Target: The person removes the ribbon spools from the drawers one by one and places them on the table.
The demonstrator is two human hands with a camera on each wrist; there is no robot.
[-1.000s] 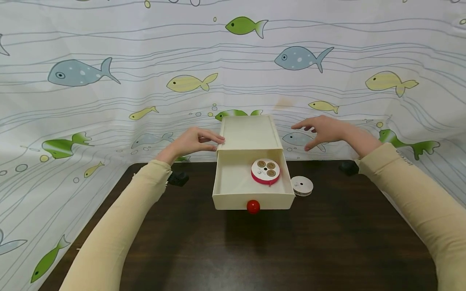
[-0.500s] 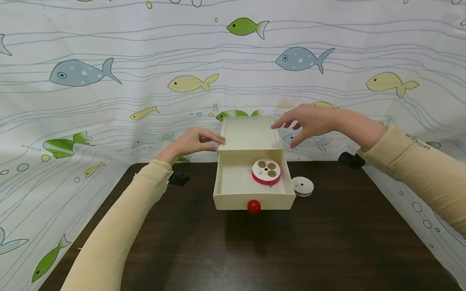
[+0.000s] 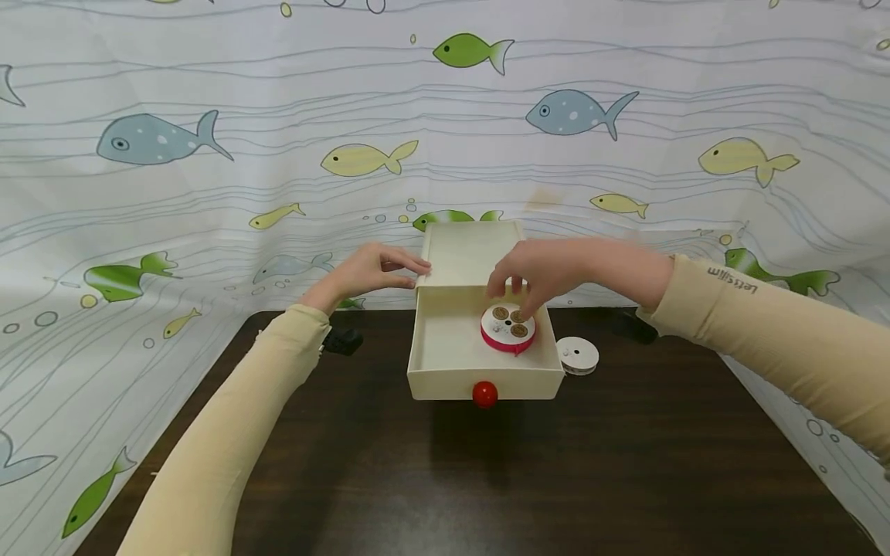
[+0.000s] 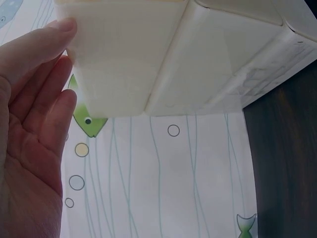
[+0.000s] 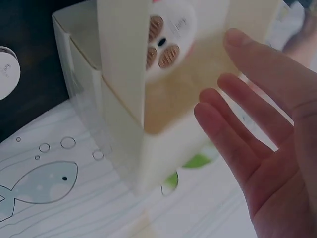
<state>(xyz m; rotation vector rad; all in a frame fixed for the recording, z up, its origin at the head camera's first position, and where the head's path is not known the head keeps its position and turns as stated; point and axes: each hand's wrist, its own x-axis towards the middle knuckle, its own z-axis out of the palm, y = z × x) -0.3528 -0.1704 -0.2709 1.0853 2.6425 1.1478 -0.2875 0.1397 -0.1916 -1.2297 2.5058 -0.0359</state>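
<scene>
The left hand (image 3: 368,270) is touching the rectangular cream box (image 3: 469,255), fingers relaxed; the right hand (image 3: 544,267) is hovering empty, fingers parted, over the round white, pink-edged reel (image 3: 504,330) lying in the cream drawer (image 3: 442,333). It is looking light, stiff, best pinched by its rim.

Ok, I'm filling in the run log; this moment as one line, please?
left hand: at box edge; right hand: over drawer, holding nothing; pink-edged spool: inside drawer; white spool: on table, outside drawer
</scene>
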